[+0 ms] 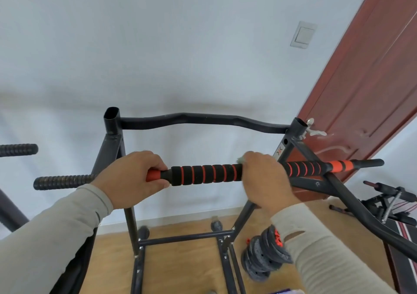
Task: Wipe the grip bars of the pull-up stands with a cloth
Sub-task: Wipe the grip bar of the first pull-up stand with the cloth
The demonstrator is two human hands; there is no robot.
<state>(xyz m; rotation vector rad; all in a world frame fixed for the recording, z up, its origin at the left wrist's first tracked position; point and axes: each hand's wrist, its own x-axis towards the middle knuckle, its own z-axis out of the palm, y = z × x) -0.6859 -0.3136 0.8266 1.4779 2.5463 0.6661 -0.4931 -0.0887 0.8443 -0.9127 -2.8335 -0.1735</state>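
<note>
- My left hand (132,177) is curled round the grip bar (204,174), fingers over the top and thumb underneath, on the plain orange foam at the left end of its padding.
- My right hand (265,178) is closed over the same bar further right, and a small pale bit of cloth (241,159) peeks out above my knuckles; most of the cloth is hidden under my fingers, pressed against the foam.
- Between my hands the bar shows black foam with orange rings, running level across the middle of the view.
- Right of my right hand the ringed foam goes on, then an orange stretch, then the bare black end of the bar.
- The bar belongs to the black pull-up stand (117,149), whose two uprights rise behind it and carry a wavy black crossbar (198,120) near the wall.
- To my left a ribbed black handle (61,182) sticks out of the frame, with another one (19,149) higher and further left.
- Both my sleeves are light grey.
- On the wooden floor (180,271) below my right wrist lies a stack of dark weight plates (261,257).
- A reddish-brown door (372,79) stands to the right, and a white light switch (303,35) sits on the wall beside it.
</note>
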